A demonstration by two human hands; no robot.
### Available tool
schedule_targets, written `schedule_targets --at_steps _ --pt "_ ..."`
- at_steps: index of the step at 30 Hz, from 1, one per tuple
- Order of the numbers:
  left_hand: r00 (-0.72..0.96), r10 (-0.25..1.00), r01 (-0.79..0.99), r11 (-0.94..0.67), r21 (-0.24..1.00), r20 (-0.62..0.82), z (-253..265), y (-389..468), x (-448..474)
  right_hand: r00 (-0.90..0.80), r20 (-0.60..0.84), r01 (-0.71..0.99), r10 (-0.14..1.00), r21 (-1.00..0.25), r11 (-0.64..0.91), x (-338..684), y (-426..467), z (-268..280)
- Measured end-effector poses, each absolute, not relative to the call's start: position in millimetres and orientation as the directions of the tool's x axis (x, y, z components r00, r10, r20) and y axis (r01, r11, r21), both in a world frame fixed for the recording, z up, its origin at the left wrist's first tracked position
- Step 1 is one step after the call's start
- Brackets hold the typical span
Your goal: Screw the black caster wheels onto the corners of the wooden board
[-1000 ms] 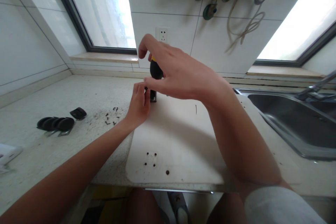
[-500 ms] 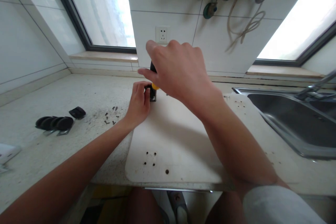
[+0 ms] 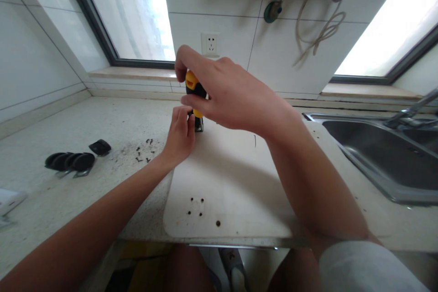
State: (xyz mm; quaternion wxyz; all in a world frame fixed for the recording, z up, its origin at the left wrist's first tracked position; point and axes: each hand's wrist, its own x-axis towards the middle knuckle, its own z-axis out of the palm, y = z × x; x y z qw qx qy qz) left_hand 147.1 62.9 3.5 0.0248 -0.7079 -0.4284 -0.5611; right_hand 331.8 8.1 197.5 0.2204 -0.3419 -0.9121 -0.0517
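Observation:
In my right hand [image 3: 222,86] is a stubby yellow-and-black screwdriver [image 3: 191,81], held nearly upright with thumb and fingers around its handle. Its tip is hidden, pointing down at a black caster [image 3: 199,124] at the far left corner of a white board [image 3: 219,178]. My left hand [image 3: 180,134] pinches that caster from the left, and its fingers cover much of it. Several dark screws [image 3: 138,154] are scattered on the worktop left of the board. Four small holes [image 3: 195,206] show at the board's near left corner.
Farther left, several black casters [image 3: 70,162] stand in a row, with a single one [image 3: 100,147] beside them. A steel sink [image 3: 369,155] with a tap [image 3: 410,114] is to the right. The tiled wall behind has a socket [image 3: 210,44].
My right hand has turned at the wrist, tipping left, and more of the screwdriver handle now shows. My left hand stays on the caster.

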Motion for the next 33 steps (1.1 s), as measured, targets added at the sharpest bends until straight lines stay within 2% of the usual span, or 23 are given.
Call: schedule_targets --at_steps 4,10,16,19,24,33 --pt "0.02 0.568 0.638 -0.641 0.427 0.822 4 62 146 -0.534 0.49 0.797 0.689 0.018 0.604 324 12 196" --pt "0.008 0.574 0.642 -0.631 0.436 0.819 2 63 146 -0.69 0.419 0.617 0.59 -0.086 0.782 335 11 199" --pt "0.018 0.559 0.623 -0.655 0.428 0.829 4 62 147 -0.536 0.482 0.792 0.693 0.005 0.61 335 8 202" --pt "0.022 0.549 0.633 -0.654 0.414 0.835 4 62 147 -0.558 0.461 0.765 0.69 -0.035 0.643 338 10 203" --pt "0.026 0.507 0.644 -0.667 0.374 0.861 1 63 146 -0.686 0.44 0.607 0.58 -0.093 0.789 347 19 207" --pt "0.015 0.558 0.636 -0.645 0.423 0.83 6 60 148 -0.503 0.566 0.736 0.653 -0.115 0.667 334 25 194"
